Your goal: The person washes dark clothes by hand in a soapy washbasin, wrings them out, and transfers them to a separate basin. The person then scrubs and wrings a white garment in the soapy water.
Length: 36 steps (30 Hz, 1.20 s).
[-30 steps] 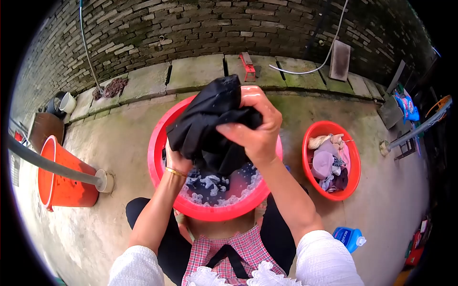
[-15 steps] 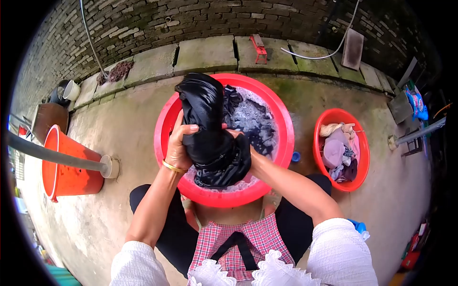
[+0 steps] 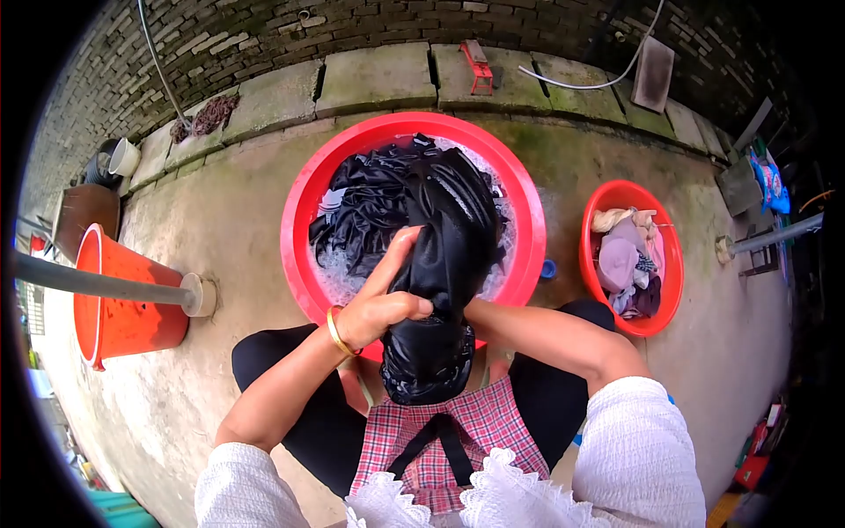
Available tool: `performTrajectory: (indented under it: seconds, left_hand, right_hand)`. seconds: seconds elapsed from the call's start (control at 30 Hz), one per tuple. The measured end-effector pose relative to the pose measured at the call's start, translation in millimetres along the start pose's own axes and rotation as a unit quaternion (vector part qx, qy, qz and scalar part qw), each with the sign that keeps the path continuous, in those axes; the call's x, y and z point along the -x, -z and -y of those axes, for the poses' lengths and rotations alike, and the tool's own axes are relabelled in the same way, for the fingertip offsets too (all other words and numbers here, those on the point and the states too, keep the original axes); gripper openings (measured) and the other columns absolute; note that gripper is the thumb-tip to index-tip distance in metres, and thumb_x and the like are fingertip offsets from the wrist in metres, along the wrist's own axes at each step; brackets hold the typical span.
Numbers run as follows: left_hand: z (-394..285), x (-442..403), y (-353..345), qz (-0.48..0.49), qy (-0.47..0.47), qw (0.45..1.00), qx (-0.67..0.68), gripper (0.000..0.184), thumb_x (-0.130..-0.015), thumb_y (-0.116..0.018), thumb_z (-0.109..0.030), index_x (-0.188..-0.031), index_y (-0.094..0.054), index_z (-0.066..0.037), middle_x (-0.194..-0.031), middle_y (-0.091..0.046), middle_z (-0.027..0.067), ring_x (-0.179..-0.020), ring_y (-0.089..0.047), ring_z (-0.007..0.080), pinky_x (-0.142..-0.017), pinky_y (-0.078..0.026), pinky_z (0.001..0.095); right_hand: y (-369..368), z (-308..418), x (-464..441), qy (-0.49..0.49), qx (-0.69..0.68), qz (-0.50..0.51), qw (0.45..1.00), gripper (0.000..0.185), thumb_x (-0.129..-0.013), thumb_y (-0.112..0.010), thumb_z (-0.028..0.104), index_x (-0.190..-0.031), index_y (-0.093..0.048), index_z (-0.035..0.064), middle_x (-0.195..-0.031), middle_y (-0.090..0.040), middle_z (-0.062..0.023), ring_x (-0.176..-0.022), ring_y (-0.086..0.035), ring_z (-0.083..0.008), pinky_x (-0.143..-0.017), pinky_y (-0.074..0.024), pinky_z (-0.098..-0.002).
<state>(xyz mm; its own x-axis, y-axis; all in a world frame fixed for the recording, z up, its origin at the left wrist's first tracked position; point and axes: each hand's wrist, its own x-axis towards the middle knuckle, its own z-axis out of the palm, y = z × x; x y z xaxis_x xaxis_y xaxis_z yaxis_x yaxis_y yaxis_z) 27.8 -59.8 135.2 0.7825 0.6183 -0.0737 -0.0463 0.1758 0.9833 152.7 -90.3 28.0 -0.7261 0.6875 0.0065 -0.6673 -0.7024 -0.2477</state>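
A wet, shiny black garment (image 3: 449,238) is bunched up above the near side of a red basin (image 3: 293,255), its lower end hanging over the rim toward my lap. My left hand (image 3: 383,304) is closed round its left side, thumb and fingers pressing into the cloth. At its right side, my right hand (image 3: 478,310) grips the narrowed part, with the fingers hidden behind the fabric. More dark wet clothes (image 3: 370,198) lie in the basin among soapy suds (image 3: 334,271).
To the right stands a smaller red basin (image 3: 673,273) of mixed clothes, with a blue cap-like object (image 3: 548,269) nearby. An orange bucket (image 3: 132,308) and a grey pole (image 3: 114,286) are at left. A small red stool (image 3: 478,69) sits by the brick wall.
Both hands have brought the black garment nearer to my body and to the right, its lower end now past the basin's near rim. More dark clothes show in the basin.
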Motion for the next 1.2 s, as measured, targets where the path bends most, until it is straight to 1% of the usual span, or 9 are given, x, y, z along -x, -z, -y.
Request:
performTrajectory:
  seconds: [0.1,0.2,0.3,0.37,0.57,0.67,0.77,0.97,1.2]
  left_hand:
    - [5.9,0.8,-4.0,-0.001,0.021,0.993,0.115,0.075,-0.064,-0.057,-0.014,-0.134,-0.031,-0.004,-0.124,-0.040,0.0082,-0.119,-0.039,0.0194,-0.102,-0.028,0.0303]
    - [20.8,-8.5,11.4,-0.054,0.066,0.937,0.340,0.059,-0.071,-0.051,-0.012,-0.128,-0.038,-0.008,-0.109,-0.055,0.0134,-0.091,-0.061,0.0268,-0.083,-0.050,0.0365]
    - [48.2,-13.2,41.2,-0.188,0.096,0.884,0.417,0.043,-0.077,-0.050,-0.022,-0.114,-0.050,0.001,-0.093,-0.060,0.0220,-0.083,-0.063,0.0338,-0.081,-0.052,0.0420]
    - [39.5,-7.6,49.3,-0.170,0.086,0.889,0.417,0.049,-0.081,-0.044,-0.032,-0.112,-0.052,0.005,-0.094,-0.061,0.0237,-0.083,-0.063,0.0341,-0.081,-0.051,0.0419]
    - [42.0,7.9,74.6,-0.109,0.037,0.909,0.400,0.053,-0.082,-0.041,-0.037,-0.106,-0.055,0.009,-0.092,-0.062,0.0245,-0.083,-0.062,0.0354,-0.082,-0.051,0.0426]
    - [67.1,7.4,84.7,-0.181,-0.030,0.982,0.049,0.062,-0.081,-0.038,-0.043,-0.112,-0.053,0.009,-0.087,-0.062,0.0212,-0.080,-0.060,0.0319,-0.082,-0.048,0.0398]
    - [17.0,12.5,42.6,-0.008,-0.004,0.903,0.429,0.072,-0.076,-0.040,-0.047,-0.118,-0.048,0.010,-0.086,-0.061,0.0232,-0.080,-0.059,0.0335,-0.086,-0.045,0.0394]
    - [11.5,-1.4,17.8,0.079,-0.023,0.907,0.413,0.071,-0.076,-0.041,-0.044,-0.120,-0.046,0.010,-0.084,-0.060,0.0270,-0.080,-0.060,0.0385,-0.084,-0.046,0.0421]
    - [11.9,-7.3,23.2,0.021,0.107,0.942,0.318,0.067,-0.083,-0.053,-0.052,-0.123,-0.046,0.002,-0.092,-0.062,0.0182,-0.077,-0.064,0.0276,-0.071,-0.052,0.0372]
  right_hand:
    - [-0.8,1.4,0.8,0.012,0.002,0.012,1.000,0.035,-0.092,-0.050,0.025,-0.118,-0.053,0.0007,-0.105,-0.062,-0.0071,-0.093,-0.061,-0.0169,-0.087,-0.0490,-0.0286]
    - [-1.3,3.6,-0.3,0.031,0.002,0.020,0.999,0.036,-0.092,-0.050,0.026,-0.118,-0.053,0.0007,-0.105,-0.062,-0.0070,-0.093,-0.061,-0.0171,-0.088,-0.0484,-0.0286]
    - [-3.3,16.4,2.0,0.051,0.034,0.021,0.998,0.036,-0.092,-0.050,0.026,-0.118,-0.053,0.0007,-0.105,-0.062,-0.0069,-0.094,-0.061,-0.0172,-0.089,-0.0481,-0.0287]
    - [-4.1,33.2,19.1,-0.025,0.449,-0.165,0.878,0.034,-0.091,-0.050,0.024,-0.115,-0.056,0.0007,-0.106,-0.062,-0.0070,-0.097,-0.060,-0.0168,-0.092,-0.0448,-0.0280]
    - [26.8,78.3,28.7,0.087,0.148,-0.190,0.967,0.047,-0.084,-0.060,0.024,-0.121,-0.047,-0.0007,-0.109,-0.059,-0.0183,-0.095,-0.061,-0.0218,-0.073,-0.0483,-0.0259]
    - [19.6,93.7,21.1,0.144,0.128,-0.221,0.956,0.072,-0.084,-0.058,0.048,-0.132,-0.035,-0.0001,-0.123,-0.049,-0.0247,-0.113,-0.052,-0.0317,-0.085,-0.0474,-0.0403]
    - [11.1,106.0,5.7,0.190,0.126,-0.146,0.963,0.080,-0.082,-0.047,0.064,-0.136,-0.036,0.0055,-0.130,-0.045,-0.0200,-0.120,-0.046,-0.0330,-0.094,-0.0420,-0.0508]
    - [-21.4,142.0,-14.1,0.316,0.119,-0.075,0.938,0.050,-0.084,-0.057,0.051,-0.103,-0.061,0.0061,-0.097,-0.065,-0.0129,-0.090,-0.063,-0.0232,-0.079,-0.0514,-0.0388]
    - [-22.4,152.7,-1.3,0.267,0.300,-0.322,0.858,0.014,-0.078,-0.066,0.014,-0.084,-0.063,0.0011,-0.076,-0.065,-0.0067,-0.065,-0.062,-0.0158,-0.064,-0.0504,-0.0289]
